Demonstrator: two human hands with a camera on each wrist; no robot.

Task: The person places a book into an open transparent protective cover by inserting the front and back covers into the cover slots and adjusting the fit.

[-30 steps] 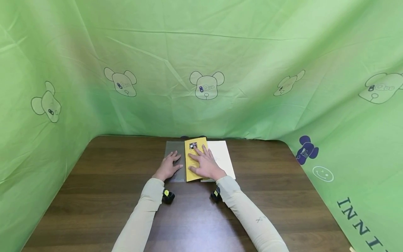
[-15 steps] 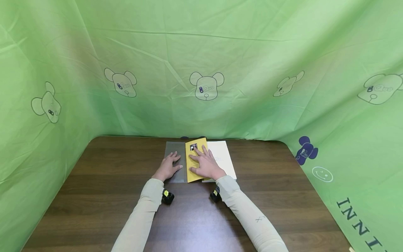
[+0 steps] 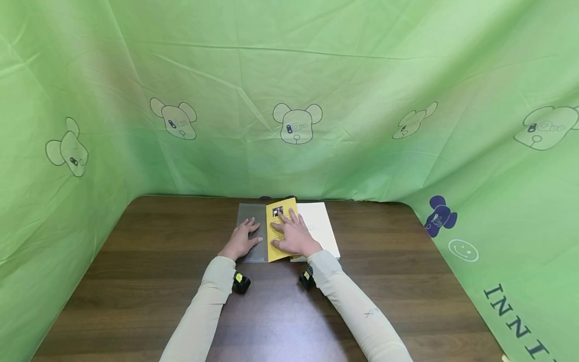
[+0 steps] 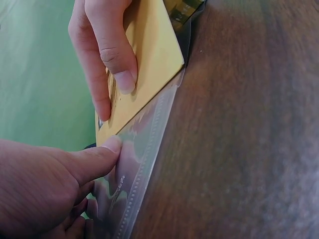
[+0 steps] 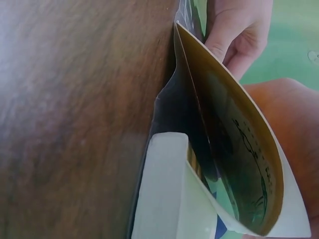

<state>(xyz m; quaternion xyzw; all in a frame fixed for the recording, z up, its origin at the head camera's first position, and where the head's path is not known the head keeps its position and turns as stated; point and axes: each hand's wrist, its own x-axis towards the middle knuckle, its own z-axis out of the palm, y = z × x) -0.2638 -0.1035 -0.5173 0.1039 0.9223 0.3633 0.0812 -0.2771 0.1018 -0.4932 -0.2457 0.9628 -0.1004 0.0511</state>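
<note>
Right hand and yellow flap have edged left; green cloth reads "INNI".

The yellow flap is smooth paper; the clear cover, glossy plastic; the counter, shiny wood grain; the backdrop, creased cloth.

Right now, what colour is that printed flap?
The printed flap is yellow, clearest in the head view.

The head view faces forward-down from high behind the bare left hand and bare right hand; close, low wrist views face inward, sharing the bent yellow paper cover.
</note>
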